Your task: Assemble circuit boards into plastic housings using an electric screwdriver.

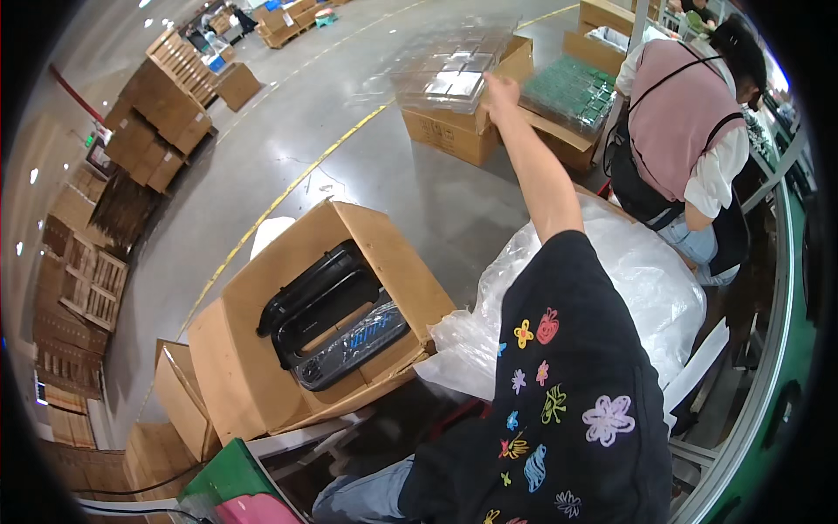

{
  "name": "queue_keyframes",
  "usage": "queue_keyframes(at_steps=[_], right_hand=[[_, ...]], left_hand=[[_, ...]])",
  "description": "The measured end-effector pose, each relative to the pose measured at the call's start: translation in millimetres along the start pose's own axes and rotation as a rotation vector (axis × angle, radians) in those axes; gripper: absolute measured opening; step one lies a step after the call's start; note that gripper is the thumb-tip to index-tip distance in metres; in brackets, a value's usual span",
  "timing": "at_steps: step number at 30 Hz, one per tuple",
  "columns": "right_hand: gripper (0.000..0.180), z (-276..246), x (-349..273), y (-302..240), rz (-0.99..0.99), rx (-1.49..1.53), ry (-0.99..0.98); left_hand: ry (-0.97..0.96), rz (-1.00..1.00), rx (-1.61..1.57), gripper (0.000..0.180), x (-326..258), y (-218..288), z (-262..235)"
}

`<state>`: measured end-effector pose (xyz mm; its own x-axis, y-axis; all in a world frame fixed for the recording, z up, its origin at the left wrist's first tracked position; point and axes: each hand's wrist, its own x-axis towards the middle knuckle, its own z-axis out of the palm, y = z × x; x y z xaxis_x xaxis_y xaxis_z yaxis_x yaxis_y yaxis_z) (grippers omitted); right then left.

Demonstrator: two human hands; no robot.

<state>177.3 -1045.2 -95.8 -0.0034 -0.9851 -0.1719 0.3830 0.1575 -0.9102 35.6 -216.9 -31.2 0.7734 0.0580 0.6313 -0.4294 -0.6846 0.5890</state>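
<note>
My right arm reaches far out across the scene, and my right hand (500, 98) closes on the near right edge of a clear plastic compartment tray (441, 63). That tray is over an open cardboard box (443, 135); whether it rests on the box I cannot tell. Just right of my hand, another clear tray of green circuit boards (572, 87) lies on a second cardboard box (563, 147). My left hand is out of the picture.
An open cardboard box (236, 375) holding black plastic housings (349, 341) stands at left. White plastic sheeting (646, 271) bulges beside my arm. A co-worker (690, 122) sits at right. Stacked cartons (161, 113) and wooden pallets (92, 284) line the far left.
</note>
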Motion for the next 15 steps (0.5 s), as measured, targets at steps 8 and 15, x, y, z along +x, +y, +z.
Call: queue_keyframes(at_steps=[8, 15], right_hand=[[0.031, -50.5, -21.2, 191.7, -0.264, -0.626, -0.398], [0.014, 13.5, -307.8, 276.8, -0.555, -0.702, -1.305]], left_hand=[[-0.094, -0.385, -0.069, 0.01, -18.4, -35.7, 4.3], [0.019, -0.426, 0.066, 0.01, -28.3, -20.5, -4.3]])
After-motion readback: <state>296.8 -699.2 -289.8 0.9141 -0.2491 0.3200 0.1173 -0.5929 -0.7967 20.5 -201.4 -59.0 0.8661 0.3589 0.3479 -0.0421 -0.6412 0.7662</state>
